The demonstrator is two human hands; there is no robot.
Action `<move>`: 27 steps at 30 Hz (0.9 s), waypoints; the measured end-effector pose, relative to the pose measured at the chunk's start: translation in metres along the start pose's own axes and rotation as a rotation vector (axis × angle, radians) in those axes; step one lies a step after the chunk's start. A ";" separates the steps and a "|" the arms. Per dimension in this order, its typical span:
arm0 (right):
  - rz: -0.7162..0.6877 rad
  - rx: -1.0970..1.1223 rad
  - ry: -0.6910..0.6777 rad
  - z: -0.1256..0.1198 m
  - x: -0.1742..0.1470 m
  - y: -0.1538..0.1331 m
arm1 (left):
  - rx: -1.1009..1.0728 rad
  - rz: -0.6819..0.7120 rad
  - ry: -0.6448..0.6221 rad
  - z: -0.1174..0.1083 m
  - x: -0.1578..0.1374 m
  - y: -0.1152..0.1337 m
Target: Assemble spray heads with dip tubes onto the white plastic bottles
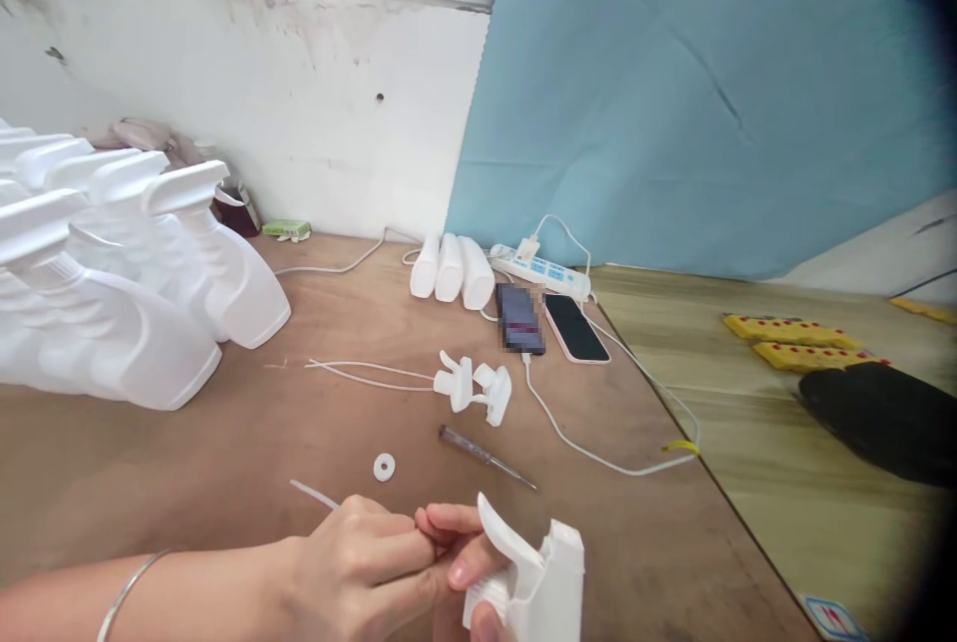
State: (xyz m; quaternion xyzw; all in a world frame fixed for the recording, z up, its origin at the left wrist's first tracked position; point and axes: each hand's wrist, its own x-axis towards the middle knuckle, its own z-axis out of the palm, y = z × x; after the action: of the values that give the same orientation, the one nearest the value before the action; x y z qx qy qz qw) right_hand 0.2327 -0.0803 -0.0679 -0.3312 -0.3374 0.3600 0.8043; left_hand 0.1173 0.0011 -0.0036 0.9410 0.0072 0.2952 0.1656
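Note:
A white trigger spray head [549, 577] is at the bottom of the view, its trigger toward the left. My right hand [478, 562] is closed around its ribbed collar; most of that hand is hidden or below the picture. My left hand [366, 562], with a bangle at the wrist, is closed just left of the collar, touching the right fingers. Past its knuckles sticks the end of a thin white tube [314, 494], the rest of it covered by the hand. Two more spray heads [454, 383] with long tubes lie beyond, near a screwdriver [485, 456] and a white ring [384, 467].
Several white bottles [224, 273] stand at the left. Three white covers [449, 268] sit by the wall, near a power strip [549, 273] and two phones [577, 328]. A white cable [583, 448] loops to the table's right edge. Yellow strips [793, 330] lie on the floor.

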 end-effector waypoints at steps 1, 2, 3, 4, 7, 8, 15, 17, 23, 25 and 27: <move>-0.012 0.006 -0.047 0.004 0.002 -0.001 | -0.012 -0.013 -0.051 -0.002 0.000 0.000; -0.009 0.022 -0.093 0.006 0.003 -0.002 | -0.025 -0.025 -0.093 -0.004 0.001 -0.001; 0.019 0.053 -0.118 0.008 0.005 -0.003 | -0.039 -0.042 -0.132 -0.006 0.001 -0.001; 0.075 0.099 -0.105 0.009 0.006 -0.004 | -0.052 -0.056 -0.164 -0.008 0.002 -0.002; 0.298 0.278 0.062 0.012 0.006 -0.008 | -0.057 -0.092 -0.251 -0.012 0.008 -0.005; 0.353 0.333 0.121 0.014 0.005 -0.009 | -0.044 -0.092 -0.274 -0.013 0.010 -0.006; 0.309 0.412 0.232 0.018 0.005 -0.007 | -0.067 -0.088 -0.420 -0.019 0.020 -0.008; 0.221 0.405 0.259 0.005 0.014 -0.012 | -0.129 -0.095 -0.451 -0.024 0.017 -0.015; -0.015 0.438 0.204 -0.043 0.036 -0.029 | -0.107 -0.401 -0.208 -0.039 0.010 -0.077; 0.034 0.374 0.132 -0.045 0.035 -0.024 | 0.032 -0.471 -0.149 -0.032 0.013 -0.102; 0.064 0.336 0.164 -0.044 0.033 -0.017 | 0.077 -0.484 -0.141 -0.017 0.017 -0.123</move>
State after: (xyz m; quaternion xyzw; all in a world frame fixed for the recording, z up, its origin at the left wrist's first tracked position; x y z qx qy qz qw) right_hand 0.2900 -0.0753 -0.0683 -0.2311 -0.1950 0.4085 0.8612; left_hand 0.1319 0.1245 -0.0198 0.9357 0.2319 0.1802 0.1954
